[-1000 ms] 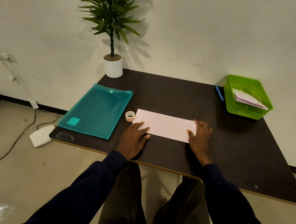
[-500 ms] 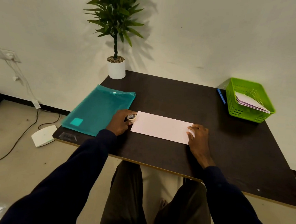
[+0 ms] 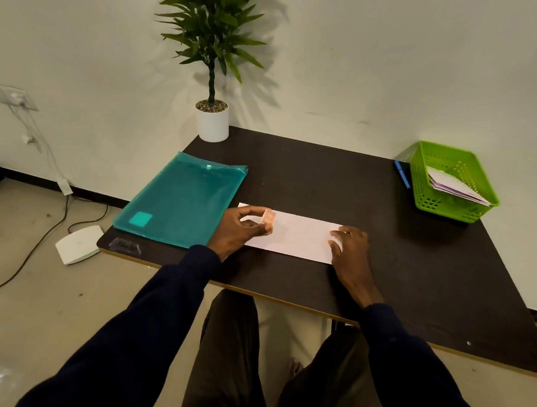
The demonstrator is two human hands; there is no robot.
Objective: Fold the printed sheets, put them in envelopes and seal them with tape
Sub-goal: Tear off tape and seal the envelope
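A long pale pink envelope (image 3: 299,236) lies flat on the dark table (image 3: 325,181), near its front edge. My left hand (image 3: 239,230) hovers over the envelope's left end and pinches a small roll of tape (image 3: 269,216) between thumb and fingers, held on edge. Fingers bent, my right hand (image 3: 351,249) presses down on the envelope's right end. Whether a sheet is inside the envelope is hidden.
A teal plastic document folder (image 3: 182,201) lies at the left of the table. At the far right stands a green basket (image 3: 450,183) holding envelopes, with a blue pen (image 3: 401,174) beside it. A potted plant (image 3: 212,121) occupies the back corner.
My left hand reached left to the tape roll beside the envelope, took hold of it and lifted it over the envelope's left end. My right hand stayed on the right end.
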